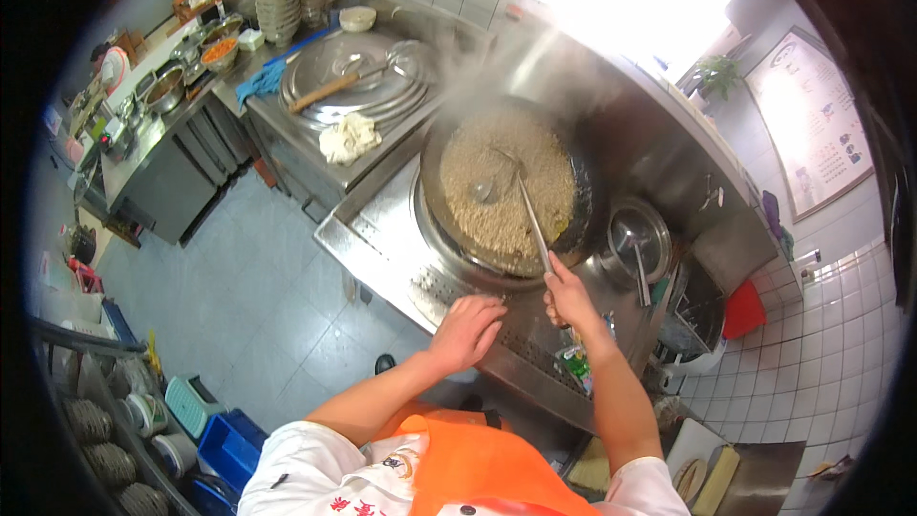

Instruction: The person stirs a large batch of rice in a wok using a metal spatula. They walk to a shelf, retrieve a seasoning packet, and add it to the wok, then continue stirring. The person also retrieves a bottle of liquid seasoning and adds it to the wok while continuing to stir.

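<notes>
My right hand (567, 294) grips the handle of a long metal cooking utensil (531, 211), whose head is sunk in the food. Brownish minced food (494, 218) fills much of a large dark wok (591, 193), and steam rises over its far part. A small round, ladle-like shape (482, 190) shows in the food left of the shaft; whether it belongs to the utensil I cannot tell. My left hand (469, 330), holding nothing, has its fingers loosely bent over the front edge of the steel stove (372, 251).
Left of the wok, stacked metal lids (358, 61) bear a wooden-handled utensil (326, 92), beside a white cloth (349, 138) and blue cloth (261, 82). A metal bowl with a ladle (640, 240) sits at right. A green packet (575, 365) lies by my right forearm. A person (112, 68) is far left.
</notes>
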Tool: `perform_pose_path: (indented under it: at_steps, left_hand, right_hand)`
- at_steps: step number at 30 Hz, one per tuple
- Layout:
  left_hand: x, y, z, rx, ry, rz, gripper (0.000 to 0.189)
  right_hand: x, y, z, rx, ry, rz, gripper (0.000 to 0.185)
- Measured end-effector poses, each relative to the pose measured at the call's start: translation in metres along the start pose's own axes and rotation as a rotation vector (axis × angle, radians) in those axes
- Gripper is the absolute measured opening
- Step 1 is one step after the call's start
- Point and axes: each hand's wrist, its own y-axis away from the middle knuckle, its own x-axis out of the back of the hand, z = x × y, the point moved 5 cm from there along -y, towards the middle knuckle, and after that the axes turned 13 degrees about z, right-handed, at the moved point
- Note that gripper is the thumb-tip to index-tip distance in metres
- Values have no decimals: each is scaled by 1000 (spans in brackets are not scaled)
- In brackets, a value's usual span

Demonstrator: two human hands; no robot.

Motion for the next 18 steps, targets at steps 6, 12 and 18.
perform_pose_path:
  at_steps: [6, 12, 18]
  left_hand:
    - [-68, 239, -54, 832, 57, -119, 22]
    - [-240, 412, -128, 1579, 510, 240, 33]
    - [-345, 446, -148, 1677, 386, 586, 29]
  right_hand:
    - [88, 58, 12, 118, 265, -52, 58]
    - [192, 110, -1, 239, 465, 35, 55]
    - [231, 132, -39, 269, 764, 137, 56]
